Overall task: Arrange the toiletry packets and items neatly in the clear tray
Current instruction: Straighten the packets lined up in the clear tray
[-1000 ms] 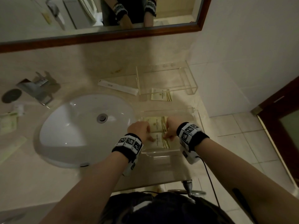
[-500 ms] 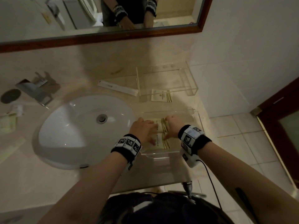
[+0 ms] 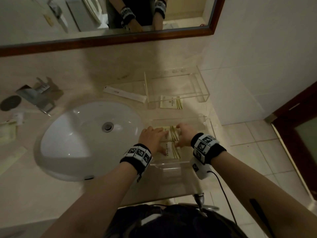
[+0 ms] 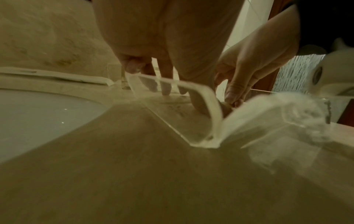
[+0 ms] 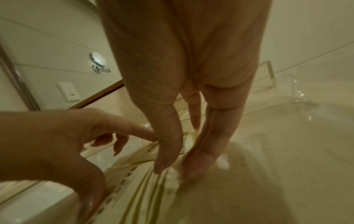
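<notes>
Dim, warm light over a bathroom counter.
Glare glints off the sink (image 3: 82, 140); wide-angle edges bend, and wrist views blur softly, shadowed up close.

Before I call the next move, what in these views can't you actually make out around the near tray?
- Printed text on the packets in the near clear tray: too small in the head view, smeared in the right wrist view.
- How many packets are stacked there: left hand and right hand cover them.
- Near tray's front wall: blurred glare in the left wrist view.
- Items left of the sink: dim, cut by the head view's edge.
</notes>
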### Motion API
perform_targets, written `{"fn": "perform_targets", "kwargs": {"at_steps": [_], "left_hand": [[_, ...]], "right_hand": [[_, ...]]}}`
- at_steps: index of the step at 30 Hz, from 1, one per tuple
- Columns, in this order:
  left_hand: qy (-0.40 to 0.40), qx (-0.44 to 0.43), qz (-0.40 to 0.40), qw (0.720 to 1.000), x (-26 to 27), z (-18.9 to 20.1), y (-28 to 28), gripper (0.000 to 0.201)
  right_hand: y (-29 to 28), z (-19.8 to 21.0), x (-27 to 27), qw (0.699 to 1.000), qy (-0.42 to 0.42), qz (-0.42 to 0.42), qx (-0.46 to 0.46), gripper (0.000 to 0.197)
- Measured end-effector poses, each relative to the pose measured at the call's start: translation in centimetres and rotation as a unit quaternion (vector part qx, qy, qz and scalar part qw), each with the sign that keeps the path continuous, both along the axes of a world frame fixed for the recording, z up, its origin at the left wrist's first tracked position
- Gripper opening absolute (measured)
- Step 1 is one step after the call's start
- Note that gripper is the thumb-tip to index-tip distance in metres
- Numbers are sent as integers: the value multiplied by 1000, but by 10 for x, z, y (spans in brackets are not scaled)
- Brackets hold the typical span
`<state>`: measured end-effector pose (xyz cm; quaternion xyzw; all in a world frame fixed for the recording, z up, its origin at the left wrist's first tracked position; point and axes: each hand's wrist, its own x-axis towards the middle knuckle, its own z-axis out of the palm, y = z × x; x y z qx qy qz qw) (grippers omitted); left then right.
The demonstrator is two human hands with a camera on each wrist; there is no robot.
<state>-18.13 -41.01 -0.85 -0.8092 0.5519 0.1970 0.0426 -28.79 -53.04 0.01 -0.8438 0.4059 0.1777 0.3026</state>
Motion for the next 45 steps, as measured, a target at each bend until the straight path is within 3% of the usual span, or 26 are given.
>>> {"fn": "perform_targets", "kwargs": {"at_steps": [13, 17, 19, 21, 23, 25, 28, 32, 34, 41, 45], "left_hand": [[-26, 35, -16, 999, -1, 0, -3, 91], [-10, 27, -8, 1000, 1, -3, -4, 94], [22, 5, 23, 999, 3, -2, -5, 102], [88, -48, 101, 990, 9, 2, -6, 104], [136, -123, 182, 966, 18, 7, -7, 91], [136, -163, 213, 954, 26, 11, -10, 80], [128, -169, 220, 952, 34, 12, -16, 74], [129, -163, 226, 952, 39, 8, -23, 64], [130, -162, 227, 951, 39, 5, -24, 60], [145, -182, 246, 941, 43, -1, -23, 64], [148, -187, 244, 940, 46, -4, -22, 64]], "right_hand": [[8, 1, 0, 994, 34, 92, -53, 90], [1, 9, 2, 995, 43, 84, -30, 88], [-8, 17, 2, 999, 10, 49, -17, 74], [-19, 27, 3, 996, -87, -32, 4, 51], [-32, 33, 8, 980, -167, -104, 6, 35], [-48, 35, 18, 976, -183, -114, -27, 31], [-68, 27, 38, 987, -135, -34, -76, 41], [-78, 8, 66, 993, 31, 101, -61, 60], [-82, -3, 74, 988, 64, 131, -50, 68], [-95, -35, 90, 979, 125, 136, -84, 82], [-100, -36, 92, 981, 119, 129, -79, 75]]}}
